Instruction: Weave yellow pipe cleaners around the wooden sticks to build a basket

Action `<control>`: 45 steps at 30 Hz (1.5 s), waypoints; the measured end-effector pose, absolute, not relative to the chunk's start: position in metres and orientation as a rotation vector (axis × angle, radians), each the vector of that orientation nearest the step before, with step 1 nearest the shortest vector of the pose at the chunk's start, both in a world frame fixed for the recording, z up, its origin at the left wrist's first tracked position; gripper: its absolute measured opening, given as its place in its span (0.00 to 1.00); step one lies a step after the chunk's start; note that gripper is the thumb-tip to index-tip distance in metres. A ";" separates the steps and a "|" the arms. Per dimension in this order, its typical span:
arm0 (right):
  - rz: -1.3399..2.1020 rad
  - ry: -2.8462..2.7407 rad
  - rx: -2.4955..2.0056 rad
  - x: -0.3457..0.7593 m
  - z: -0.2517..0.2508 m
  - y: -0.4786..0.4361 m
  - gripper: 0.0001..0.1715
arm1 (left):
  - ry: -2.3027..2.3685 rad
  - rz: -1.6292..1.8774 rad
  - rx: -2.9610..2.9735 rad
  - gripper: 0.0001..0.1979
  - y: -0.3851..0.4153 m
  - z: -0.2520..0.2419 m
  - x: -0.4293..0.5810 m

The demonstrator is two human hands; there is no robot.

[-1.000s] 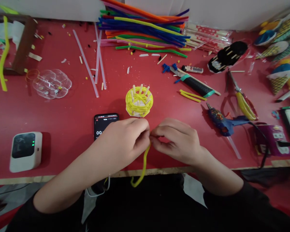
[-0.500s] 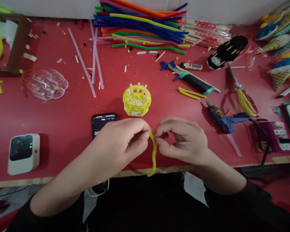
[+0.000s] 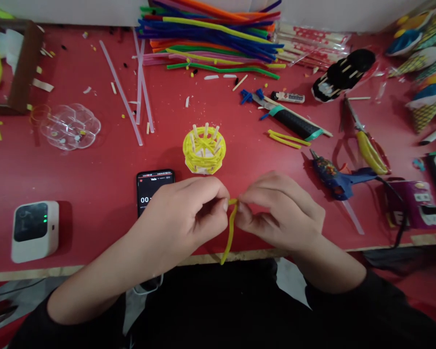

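Observation:
A yellow pipe cleaner [image 3: 230,237] is pinched between my two hands, its free tail hanging down over the table's front edge. My left hand [image 3: 194,208] grips it between thumb and forefinger. Close beside it, my right hand [image 3: 281,211] pinches the same pipe cleaner with the fingertips, and a short bent stretch shows between them. Just beyond my hands stands a round yellow piece [image 3: 204,151] wound with pipe cleaner, with several short wooden sticks poking up from it. A phone [image 3: 152,186] showing a timer lies partly hidden behind my left hand.
Pipe cleaners [image 3: 210,36] in many colours lie at the back. On the right are a glue gun [image 3: 332,177], scissors [image 3: 366,140], a utility knife [image 3: 294,123] and a black figure [image 3: 345,72]. Leftward sit a clear palette [image 3: 70,127], glue sticks [image 3: 119,89] and a white device [image 3: 35,231].
My right hand has shifted slightly rightward and turned, bending the top of the pipe cleaner sideways between my fingertips. The left hand stays nearly in place.

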State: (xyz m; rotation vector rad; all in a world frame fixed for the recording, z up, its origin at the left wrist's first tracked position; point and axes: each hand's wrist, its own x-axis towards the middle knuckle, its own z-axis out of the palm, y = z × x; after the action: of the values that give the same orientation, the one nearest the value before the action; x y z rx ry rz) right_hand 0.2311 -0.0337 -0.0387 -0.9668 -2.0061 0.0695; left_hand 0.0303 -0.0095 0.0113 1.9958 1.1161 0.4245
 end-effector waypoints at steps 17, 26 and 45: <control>0.064 -2.003 -0.885 0.239 -0.038 -0.032 0.10 | 0.861 0.345 0.898 0.13 -0.013 0.005 0.040; 0.441 -1.802 -0.997 0.228 -0.030 -0.044 0.11 | 0.954 0.560 1.341 0.14 -0.032 0.006 0.036; 0.639 -1.975 -0.714 0.247 -0.013 -0.035 0.09 | 0.837 0.967 2.075 0.08 -0.050 -0.007 0.034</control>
State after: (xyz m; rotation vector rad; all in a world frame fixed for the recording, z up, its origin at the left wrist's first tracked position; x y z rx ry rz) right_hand 0.2469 -0.0349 -0.0134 -0.7135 -1.9755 0.6389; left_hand 0.0343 -0.0499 -0.0072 2.0750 0.8370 0.9675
